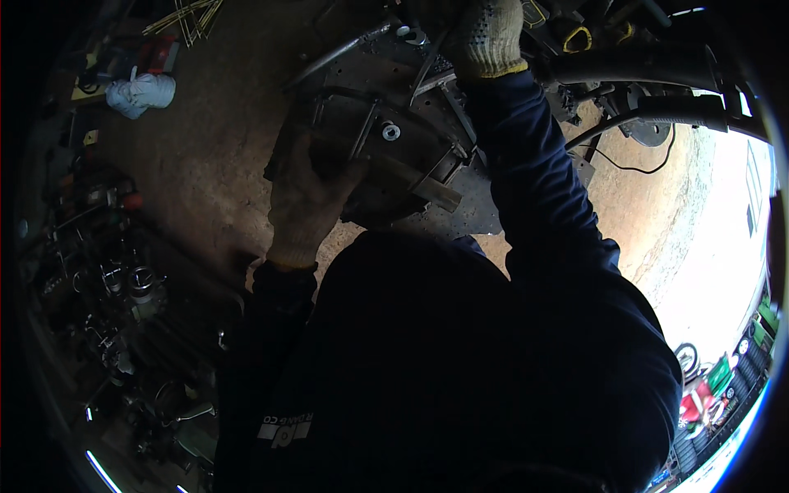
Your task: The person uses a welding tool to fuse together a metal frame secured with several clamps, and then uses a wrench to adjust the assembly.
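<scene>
A dark steel fixture (345,78) with rods and flat bars fixed on it lies in front of me. On its left near side rests my left hand (308,197), in a worn work glove, thumb spread away from the fingers. Its fingertips fade into shadow. A small bright metal ring (391,131) sits on the fixture, and a flat bar (436,193) runs to the near right of it. My right hand (491,41), in a pale knitted glove with dark dots, reaches to the far side beside the metal parts. Its fingers are lost in the dark.
Thick black hoses or handles (633,66) and a dark cable (649,168) lie to the right. Far left are a pale blue cloth bundle (141,94) and thin yellowish rods (189,18). Metal parts (141,283) crowd the lower left. Bright daylight enters at right.
</scene>
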A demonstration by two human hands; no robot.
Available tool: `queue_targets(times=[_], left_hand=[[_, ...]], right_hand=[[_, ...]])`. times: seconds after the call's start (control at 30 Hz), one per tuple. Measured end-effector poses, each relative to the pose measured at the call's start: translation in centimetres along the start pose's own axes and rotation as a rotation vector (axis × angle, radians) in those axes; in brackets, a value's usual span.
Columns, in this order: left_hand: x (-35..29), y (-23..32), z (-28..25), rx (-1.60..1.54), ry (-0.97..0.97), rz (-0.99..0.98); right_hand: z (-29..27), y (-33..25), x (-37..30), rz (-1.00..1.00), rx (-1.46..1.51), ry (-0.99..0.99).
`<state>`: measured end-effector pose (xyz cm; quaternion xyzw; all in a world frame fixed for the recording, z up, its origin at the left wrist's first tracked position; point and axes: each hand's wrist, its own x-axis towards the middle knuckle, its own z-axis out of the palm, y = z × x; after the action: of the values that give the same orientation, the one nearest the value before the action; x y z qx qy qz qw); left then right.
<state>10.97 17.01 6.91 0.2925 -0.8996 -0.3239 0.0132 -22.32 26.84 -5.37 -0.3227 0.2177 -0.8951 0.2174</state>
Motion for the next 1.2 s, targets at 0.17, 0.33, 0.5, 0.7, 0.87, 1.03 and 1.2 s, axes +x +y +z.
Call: queue_targets(times=[0.17, 0.33, 0.5, 0.7, 0.87, 1.03, 1.2], left_hand=[[0.3, 0.9, -0.2, 0.151, -0.04, 0.009], [1.0, 0.0, 0.4, 0.192, 0.184, 0.32], [1.9, -0.8, 1.0, 0.198, 0.177, 0.389], [1.2, -1.0, 1.4, 0.346, 0.147, 0.276], [1.2, -1.7, 1.6, 0.348, 0.213, 0.384], [1.2, -2.9, 1.9, 0.365, 0.232, 0.436], [0.4, -1.4, 1.7, 0.418, 0.19, 0.268]], right_hand=[[4.8, -3.9, -0.8, 0.031, 0.404, -0.222], [7.5, -7.1, -0.9, 0.371, 0.218, 0.305], [9.5, -7.5, -1.0, 0.326, 0.121, 0.227], [8.1, -8.5, -0.5, 0.151, -0.103, 0.405], [8.2, -10.2, -1.2, 0.036, 0.008, 0.4], [8.7, -11.5, -2.7, -0.045, -0.093, 0.414], [10.8, -13.6, -4.7, 0.113, 0.227, 0.491]])
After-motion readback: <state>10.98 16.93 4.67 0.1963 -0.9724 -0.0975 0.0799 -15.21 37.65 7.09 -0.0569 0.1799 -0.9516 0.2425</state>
